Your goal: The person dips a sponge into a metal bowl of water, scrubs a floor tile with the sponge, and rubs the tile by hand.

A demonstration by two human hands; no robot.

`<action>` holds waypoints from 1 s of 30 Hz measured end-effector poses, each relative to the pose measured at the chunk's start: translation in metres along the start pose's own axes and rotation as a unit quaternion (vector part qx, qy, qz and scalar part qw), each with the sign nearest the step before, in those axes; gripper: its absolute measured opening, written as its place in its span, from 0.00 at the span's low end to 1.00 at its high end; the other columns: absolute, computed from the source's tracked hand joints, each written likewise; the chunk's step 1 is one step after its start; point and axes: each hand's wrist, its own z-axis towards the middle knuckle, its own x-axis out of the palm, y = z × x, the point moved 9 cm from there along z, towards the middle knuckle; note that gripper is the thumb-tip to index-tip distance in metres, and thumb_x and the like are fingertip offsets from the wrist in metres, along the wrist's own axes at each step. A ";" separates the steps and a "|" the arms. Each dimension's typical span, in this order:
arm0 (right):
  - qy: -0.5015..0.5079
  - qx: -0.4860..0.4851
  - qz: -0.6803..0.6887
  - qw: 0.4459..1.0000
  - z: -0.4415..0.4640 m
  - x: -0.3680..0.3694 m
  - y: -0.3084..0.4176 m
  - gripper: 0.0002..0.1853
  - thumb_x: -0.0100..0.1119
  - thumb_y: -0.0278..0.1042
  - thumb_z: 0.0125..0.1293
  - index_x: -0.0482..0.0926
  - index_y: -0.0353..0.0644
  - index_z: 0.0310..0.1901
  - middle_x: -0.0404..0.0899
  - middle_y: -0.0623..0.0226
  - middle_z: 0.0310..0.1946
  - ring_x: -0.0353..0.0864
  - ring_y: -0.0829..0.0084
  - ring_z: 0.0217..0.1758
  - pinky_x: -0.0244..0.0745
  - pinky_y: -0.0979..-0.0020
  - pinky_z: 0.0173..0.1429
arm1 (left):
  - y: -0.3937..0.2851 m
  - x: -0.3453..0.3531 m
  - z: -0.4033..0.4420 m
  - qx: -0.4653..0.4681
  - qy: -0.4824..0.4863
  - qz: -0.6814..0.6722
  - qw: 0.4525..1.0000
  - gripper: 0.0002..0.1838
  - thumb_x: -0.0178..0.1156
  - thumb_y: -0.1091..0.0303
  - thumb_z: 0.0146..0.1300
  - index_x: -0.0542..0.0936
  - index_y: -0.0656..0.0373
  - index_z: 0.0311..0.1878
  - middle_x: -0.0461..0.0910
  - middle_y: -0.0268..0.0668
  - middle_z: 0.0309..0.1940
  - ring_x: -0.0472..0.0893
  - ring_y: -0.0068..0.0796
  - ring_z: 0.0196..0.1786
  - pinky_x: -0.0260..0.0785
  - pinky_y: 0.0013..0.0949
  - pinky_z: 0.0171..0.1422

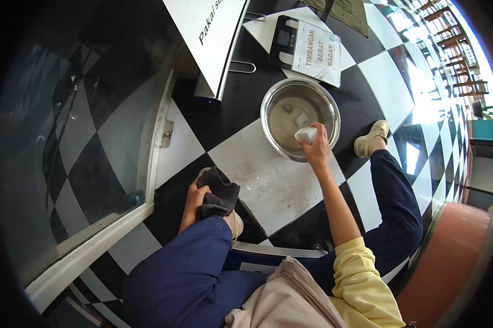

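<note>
Floor (279, 175): black and white squares set as diamonds; sheen at the person's right, where light strikes. The pale square in front of the person is smudged with grey grime and specks.

Glass door (115, 136) along the person's left, pale-framed, squares showing in the pane. Wooden chairs (448, 41) at the far right edge, strung out toward bright light.

Person sits low, navy trousers (175, 268), yellow sleeve (358, 268), legs apart. Salmon-coloured curved surface (446, 257) close by on the right.

White sign board (208, 44), partly cut off, reads "Pakai…". Brownish mat (347, 13) at the top edge.

Metal basin (265, 121) on the floor ahead, between the feet and the scale (284, 38); cloudy liquid inside, a whitish lump (301, 118) in it. Lettered sheet on the scale: "TIMBANGAN BERAT BADAN".

Cream shoe (373, 138) on the right foot, near the basin.

Dark cloth (219, 191), bunched, gripped in the left hand (194, 198) by the left shoe, well apart from the basin.

Right hand (317, 145) over the basin's near side, fingers pinching a small white piece (306, 135); whether it touches the liquid, cannot tell.
</note>
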 end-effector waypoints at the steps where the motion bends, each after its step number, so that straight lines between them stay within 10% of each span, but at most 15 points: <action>1: 0.019 0.015 0.004 1.000 -0.001 0.008 -0.005 0.30 0.71 0.24 0.50 0.69 0.45 0.55 0.73 0.56 0.53 0.75 0.51 0.59 0.72 0.55 0.58 | 0.002 0.000 0.001 -0.006 0.001 -0.003 1.000 0.27 0.55 0.74 0.45 0.80 0.68 0.53 0.85 0.42 0.42 0.82 0.32 0.43 0.73 0.31 0.49; 14: 0.021 0.030 0.166 0.985 -0.021 0.014 0.050 0.28 0.72 0.26 0.51 0.72 0.45 0.55 0.78 0.57 0.48 0.80 0.54 0.52 0.74 0.58 0.55 | 0.017 -0.001 0.005 -0.009 -0.009 -0.025 1.000 0.28 0.57 0.71 0.45 0.80 0.66 0.54 0.85 0.43 0.42 0.83 0.34 0.45 0.73 0.31 0.52; 22: 0.204 -0.074 0.112 0.970 -0.043 0.131 0.118 0.26 0.69 0.27 0.54 0.72 0.43 0.55 0.77 0.52 0.47 0.79 0.48 0.50 0.74 0.56 0.53 | 0.020 -0.006 0.006 0.017 -0.035 0.023 0.999 0.19 0.56 0.70 0.47 0.81 0.64 0.44 0.83 0.47 0.34 0.83 0.38 0.38 0.73 0.35 0.46; 27: 0.122 -0.083 0.100 0.984 -0.030 0.150 0.109 0.24 0.66 0.25 0.57 0.70 0.42 0.55 0.73 0.52 0.48 0.76 0.47 0.52 0.74 0.55 0.54 | 0.028 -0.004 0.007 0.020 -0.039 -0.018 0.999 0.15 0.57 0.68 0.46 0.78 0.64 0.38 0.80 0.49 0.28 0.81 0.44 0.33 0.72 0.38 0.42; 30: 0.248 -0.117 0.094 0.957 -0.060 0.167 0.124 0.22 0.65 0.24 0.57 0.70 0.41 0.54 0.73 0.52 0.48 0.76 0.46 0.53 0.73 0.54 0.55 | 0.033 -0.005 0.007 0.013 -0.054 -0.018 0.998 0.15 0.57 0.68 0.45 0.77 0.64 0.37 0.80 0.47 0.28 0.80 0.42 0.33 0.71 0.38 0.42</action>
